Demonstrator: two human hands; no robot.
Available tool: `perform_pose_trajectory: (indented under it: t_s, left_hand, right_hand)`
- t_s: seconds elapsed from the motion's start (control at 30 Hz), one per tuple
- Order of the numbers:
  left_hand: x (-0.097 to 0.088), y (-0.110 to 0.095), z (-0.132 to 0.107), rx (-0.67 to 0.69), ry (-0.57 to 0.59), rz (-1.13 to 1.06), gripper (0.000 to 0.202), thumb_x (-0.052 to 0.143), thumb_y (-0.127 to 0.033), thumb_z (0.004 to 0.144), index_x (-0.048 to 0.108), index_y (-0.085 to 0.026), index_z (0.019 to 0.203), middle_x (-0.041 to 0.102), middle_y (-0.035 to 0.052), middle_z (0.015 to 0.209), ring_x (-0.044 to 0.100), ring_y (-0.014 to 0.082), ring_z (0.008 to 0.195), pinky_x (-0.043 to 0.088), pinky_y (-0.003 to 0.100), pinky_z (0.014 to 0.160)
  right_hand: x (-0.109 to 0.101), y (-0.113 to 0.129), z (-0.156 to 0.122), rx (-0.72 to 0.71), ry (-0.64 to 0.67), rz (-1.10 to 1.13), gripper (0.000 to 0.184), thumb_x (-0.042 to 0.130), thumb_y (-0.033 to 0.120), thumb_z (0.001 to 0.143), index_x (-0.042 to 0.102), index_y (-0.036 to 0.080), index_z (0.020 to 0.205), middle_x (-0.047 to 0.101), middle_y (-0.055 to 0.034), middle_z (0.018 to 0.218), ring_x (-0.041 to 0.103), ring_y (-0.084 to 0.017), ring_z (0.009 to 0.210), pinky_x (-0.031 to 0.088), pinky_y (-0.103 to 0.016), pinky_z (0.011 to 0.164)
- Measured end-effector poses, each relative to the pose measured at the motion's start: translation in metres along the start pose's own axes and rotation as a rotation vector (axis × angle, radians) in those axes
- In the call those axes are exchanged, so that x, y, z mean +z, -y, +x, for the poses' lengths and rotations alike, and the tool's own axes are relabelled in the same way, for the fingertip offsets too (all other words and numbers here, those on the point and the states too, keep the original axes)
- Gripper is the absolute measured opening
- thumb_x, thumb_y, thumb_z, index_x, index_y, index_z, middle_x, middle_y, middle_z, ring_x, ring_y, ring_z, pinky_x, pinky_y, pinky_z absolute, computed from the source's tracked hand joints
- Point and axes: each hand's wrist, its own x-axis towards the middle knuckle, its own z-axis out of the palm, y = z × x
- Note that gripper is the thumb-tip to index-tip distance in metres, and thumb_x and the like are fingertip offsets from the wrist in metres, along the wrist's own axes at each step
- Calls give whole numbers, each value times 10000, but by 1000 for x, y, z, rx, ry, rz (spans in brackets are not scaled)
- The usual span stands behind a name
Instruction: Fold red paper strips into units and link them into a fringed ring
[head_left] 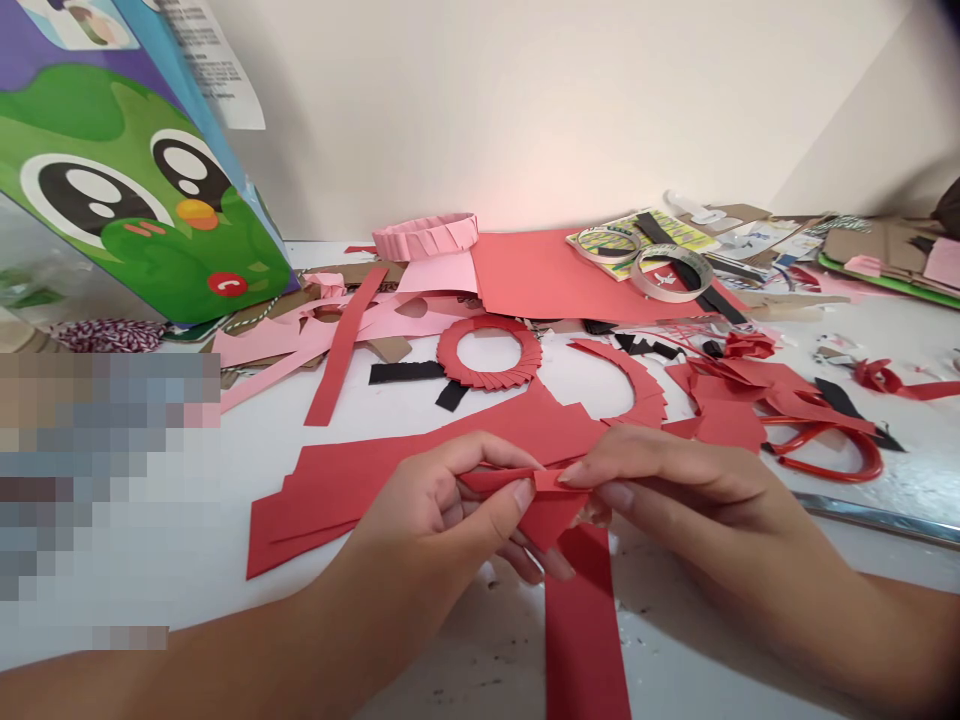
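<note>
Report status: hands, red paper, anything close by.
Left hand and right hand both pinching folded red paper. Paper partly hidden. Close by: red sheets beyond left hand.

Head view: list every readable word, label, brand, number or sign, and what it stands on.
No words or numbers can be read.
White handset sign in a red circle: on the green box.
Lines of print on the white sheet: too blurred.
Markings on the yellow sheet: too small.
White mark on the red card: unclear.

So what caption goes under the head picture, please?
Left hand and right hand pinch folded red paper, with a red paper ring lying beyond.
</note>
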Motion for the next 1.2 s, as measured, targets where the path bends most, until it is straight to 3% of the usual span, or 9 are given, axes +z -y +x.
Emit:
perform_pose_trajectory:
  t_s: [0.17,0.37,0.57,0.7,0.87,1.2]
  left_hand:
    - [0,0,1,-15,31,-77,113,616,-346,945,650,-246,904,741,-47,701,715,136,675,502,247,698]
    - [0,2,2,-33,12,-22,212,686,-432,918,626,-233,874,719,-45,659,694,138,634,476,243,644]
    - [0,2,1,-3,-2,-28,200,666,-382,945,599,-227,837,727,-41,650,693,137,636,480,240,636]
    - [2,2,1,3,13,-86,212,684,-351,942,597,-221,799,751,-33,675,680,121,628,486,214,615]
    - [6,2,0,91,51,-168,180,693,-230,934,621,-220,770,766,-37,666,684,107,654,537,186,653]
    - [2,2,-1,31,22,-69,180,729,-280,900,690,-214,737,749,-28,653,670,107,640,524,175,624]
  right_hand:
    - [0,0,1,-10,13,-46,226,727,200,895,847,385,942,779,26,809,725,-108,726,580,-176,691]
    - [1,4,2,-52,28,-72,246,701,137,882,842,337,905,770,33,794,716,-90,709,585,-156,714]
    - [5,4,1,117,-16,160,231,749,165,872,752,355,1003,762,68,799,739,-90,722,586,-144,648]
    - [7,4,3,204,30,200,121,797,262,861,681,267,894,756,43,720,745,-122,664,604,-188,623]
    - [8,4,3,260,120,255,209,794,364,874,658,229,792,779,9,707,762,-144,683,616,-230,662]
    - [8,2,1,234,99,237,124,764,225,879,684,232,784,744,20,730,759,-130,695,612,-208,645]
